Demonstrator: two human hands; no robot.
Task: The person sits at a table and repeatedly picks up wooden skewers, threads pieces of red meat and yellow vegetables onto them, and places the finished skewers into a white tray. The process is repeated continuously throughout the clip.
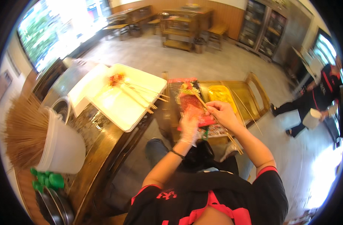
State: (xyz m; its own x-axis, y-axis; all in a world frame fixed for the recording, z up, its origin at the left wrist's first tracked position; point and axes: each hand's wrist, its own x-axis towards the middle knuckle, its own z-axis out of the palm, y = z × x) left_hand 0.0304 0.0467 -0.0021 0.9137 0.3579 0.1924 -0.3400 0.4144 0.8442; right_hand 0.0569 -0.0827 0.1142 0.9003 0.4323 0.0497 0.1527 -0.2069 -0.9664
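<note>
My right hand (223,112) grips thin wooden skewers (199,98), whose tips reach over the food and whose other ends run back under my forearm. In a clear glove, my left hand (190,119) is blurred over the near part of a red tray (208,121). Red, meat-like food (189,101) lies just beyond its fingers; whether they pinch any of it is unclear. Pale green and reddish pieces (188,87) sit at the tray's far end. Right of it is a yellow container (219,92). A lone skewer (246,109) slants past this container.
On the left table (104,149), a white tray (112,104) holds skewers (140,97) with red food at their ends. A white bucket (65,140) of many thin sticks (25,132) stands nearby, beside green objects (49,179). A person (315,95) stands at right.
</note>
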